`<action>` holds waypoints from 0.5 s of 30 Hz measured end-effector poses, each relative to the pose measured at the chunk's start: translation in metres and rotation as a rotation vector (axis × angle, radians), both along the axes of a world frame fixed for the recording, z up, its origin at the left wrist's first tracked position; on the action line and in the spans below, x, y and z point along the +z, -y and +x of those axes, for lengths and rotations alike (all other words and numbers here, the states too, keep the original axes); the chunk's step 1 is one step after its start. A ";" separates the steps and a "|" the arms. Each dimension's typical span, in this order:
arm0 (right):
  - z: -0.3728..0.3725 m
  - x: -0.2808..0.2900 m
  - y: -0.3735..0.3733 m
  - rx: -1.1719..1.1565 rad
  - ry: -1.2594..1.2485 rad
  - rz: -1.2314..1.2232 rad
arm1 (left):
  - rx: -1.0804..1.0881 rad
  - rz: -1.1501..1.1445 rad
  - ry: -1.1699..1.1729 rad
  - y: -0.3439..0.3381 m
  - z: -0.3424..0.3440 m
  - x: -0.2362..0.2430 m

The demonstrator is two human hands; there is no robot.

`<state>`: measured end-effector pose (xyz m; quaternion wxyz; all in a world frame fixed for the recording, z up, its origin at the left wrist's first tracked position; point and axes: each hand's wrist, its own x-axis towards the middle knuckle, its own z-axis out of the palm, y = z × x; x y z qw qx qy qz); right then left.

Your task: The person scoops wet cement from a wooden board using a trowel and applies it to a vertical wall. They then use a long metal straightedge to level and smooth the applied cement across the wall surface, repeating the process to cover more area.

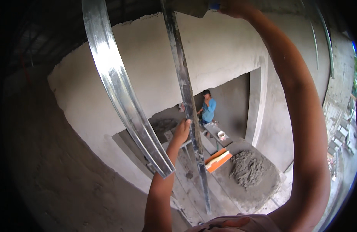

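Observation:
My left hand (182, 131) is closed around a long, mortar-smeared metal straightedge (178, 58), which stands nearly vertical in front of me. At the top edge, my right hand (234, 8) grips a trowel by its blue handle (215, 7); its dark blade (192, 8) is beside the top of the straightedge, though whether they touch is unclear. A shiny metal channel (110, 73) hangs down at the left, crossing in front of my left forearm. Behind these is a pale plastered wall (221, 46) with a ragged edge above an opening.
A co-worker (208, 108) in blue stands in the opening below. A plank (213, 129) holds a white cup (221, 135). An orange float (215, 164) lies beside a wet mortar pile (246, 168) on a board (273, 179). Stacked blocks (342, 133) are at the far right.

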<state>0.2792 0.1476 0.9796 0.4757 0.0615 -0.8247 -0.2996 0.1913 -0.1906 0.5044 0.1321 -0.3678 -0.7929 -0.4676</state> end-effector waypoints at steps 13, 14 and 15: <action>0.017 -0.137 0.026 0.096 0.231 -0.387 | 0.088 0.040 -0.023 0.001 -0.013 -0.009; 0.017 -0.145 0.023 0.109 0.238 -0.370 | 0.102 0.031 -0.010 0.000 -0.014 -0.010; 0.016 -0.157 0.026 0.098 0.260 -0.371 | 0.121 0.019 0.007 0.002 -0.014 -0.011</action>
